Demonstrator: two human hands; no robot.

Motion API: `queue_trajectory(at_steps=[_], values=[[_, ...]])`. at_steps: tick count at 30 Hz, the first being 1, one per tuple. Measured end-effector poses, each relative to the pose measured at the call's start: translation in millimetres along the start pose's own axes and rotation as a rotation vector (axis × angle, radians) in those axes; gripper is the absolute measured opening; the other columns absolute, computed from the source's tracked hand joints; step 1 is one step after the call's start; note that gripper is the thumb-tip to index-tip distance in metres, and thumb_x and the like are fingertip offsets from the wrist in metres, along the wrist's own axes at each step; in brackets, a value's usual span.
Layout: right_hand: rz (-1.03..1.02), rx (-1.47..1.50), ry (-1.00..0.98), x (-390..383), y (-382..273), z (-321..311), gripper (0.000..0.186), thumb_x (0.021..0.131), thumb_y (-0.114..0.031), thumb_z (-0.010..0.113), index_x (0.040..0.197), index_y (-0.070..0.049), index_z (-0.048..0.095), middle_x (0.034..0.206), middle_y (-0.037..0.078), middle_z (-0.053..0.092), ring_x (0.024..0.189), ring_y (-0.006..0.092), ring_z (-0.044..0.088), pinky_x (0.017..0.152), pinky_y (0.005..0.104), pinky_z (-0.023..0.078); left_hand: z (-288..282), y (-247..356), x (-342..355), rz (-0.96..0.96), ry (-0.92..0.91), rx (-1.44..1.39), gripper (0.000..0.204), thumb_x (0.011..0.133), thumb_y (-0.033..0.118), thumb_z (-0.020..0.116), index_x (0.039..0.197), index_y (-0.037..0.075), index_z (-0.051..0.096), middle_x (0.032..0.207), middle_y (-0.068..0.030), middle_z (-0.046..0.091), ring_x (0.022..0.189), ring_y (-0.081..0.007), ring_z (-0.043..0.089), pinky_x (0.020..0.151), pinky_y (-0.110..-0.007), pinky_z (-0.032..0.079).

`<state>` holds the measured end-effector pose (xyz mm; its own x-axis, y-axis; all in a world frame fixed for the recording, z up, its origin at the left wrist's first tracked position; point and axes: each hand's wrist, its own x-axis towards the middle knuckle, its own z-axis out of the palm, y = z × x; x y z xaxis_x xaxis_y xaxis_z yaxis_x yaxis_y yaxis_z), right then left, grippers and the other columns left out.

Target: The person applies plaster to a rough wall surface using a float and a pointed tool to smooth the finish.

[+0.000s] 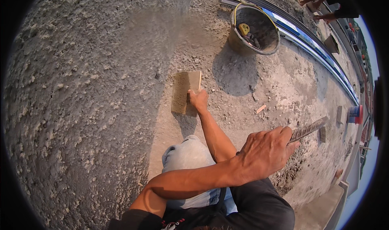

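My right hand [197, 99] grips a flat rectangular wooden float [184, 91] and presses it against the sandy grey surface beside a rough plastered wall [81, 100]. My left arm crosses over the right forearm. My left hand [264, 152] is closed on a long thin flat bar [310, 129] that points up and to the right. My bent knee in pale jeans [187, 157] sits below the float.
A dirty bucket [236, 38] with a yellow tape measure [244, 28] inside stands beyond the float. Long metal rails [312, 41] run along the right. Another person's hands [320, 3] work at the top right. A red and blue can [355, 113] and small blocks [339, 114] lie to the right.
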<state>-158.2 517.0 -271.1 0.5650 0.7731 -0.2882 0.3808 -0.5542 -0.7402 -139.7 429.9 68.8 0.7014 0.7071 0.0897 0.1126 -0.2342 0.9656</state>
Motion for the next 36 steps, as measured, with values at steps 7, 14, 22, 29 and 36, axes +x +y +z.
queue_trajectory(at_steps=[7,14,22,29,36], values=[[0.035,0.143,-0.043,-10.1,-34.2,-2.9,0.038,0.073,-0.031,0.07,0.087,0.005,0.069,0.079,0.028,0.066,0.08,0.0391,0.067,0.074,0.0445,0.052,-11.3,-3.2,12.9,-0.023,0.059,-0.019,0.033,0.091,0.029,0.059,0.077,0.002,0.047,0.068,-0.0174,0.055,0.061,-0.0386,0.06,0.053,-0.046,0.047],[0.117,0.09,0.043,13.9,1.6,-27.6,0.031,0.076,-0.026,0.068,0.09,0.002,0.07,0.078,0.024,0.068,0.078,0.0353,0.068,0.072,0.0427,0.052,-13.8,-10.9,18.1,-0.038,0.076,-0.01,0.03,0.091,0.027,0.059,0.08,0.001,0.047,0.069,-0.0186,0.056,0.063,-0.0398,0.06,0.054,-0.047,0.047],[0.026,0.039,0.145,87.7,-26.8,-2.4,0.036,0.075,-0.028,0.066,0.091,0.005,0.069,0.08,0.027,0.067,0.079,0.0365,0.068,0.073,0.0414,0.052,-0.4,4.5,30.1,0.013,0.06,-0.071,0.031,0.091,0.027,0.06,0.08,0.0,0.049,0.068,-0.0208,0.057,0.061,-0.0403,0.059,0.054,-0.047,0.044],[0.133,0.101,0.185,58.9,-18.3,-66.2,0.037,0.074,-0.026,0.064,0.089,0.008,0.067,0.087,0.029,0.066,0.087,0.0394,0.067,0.078,0.0437,0.052,-11.2,-9.5,25.9,-0.019,0.111,-0.003,0.032,0.092,0.026,0.059,0.079,-0.001,0.048,0.066,-0.0215,0.056,0.061,-0.0411,0.058,0.055,-0.046,0.044],[0.148,-0.1,0.169,82.3,-21.7,-14.5,0.035,0.073,-0.027,0.065,0.088,0.005,0.068,0.087,0.028,0.066,0.088,0.0407,0.066,0.08,0.0438,0.052,3.0,1.9,25.3,-0.031,-0.021,-0.042,0.032,0.092,0.027,0.059,0.079,-0.001,0.049,0.069,-0.0216,0.057,0.063,-0.0409,0.06,0.056,-0.047,0.046]])
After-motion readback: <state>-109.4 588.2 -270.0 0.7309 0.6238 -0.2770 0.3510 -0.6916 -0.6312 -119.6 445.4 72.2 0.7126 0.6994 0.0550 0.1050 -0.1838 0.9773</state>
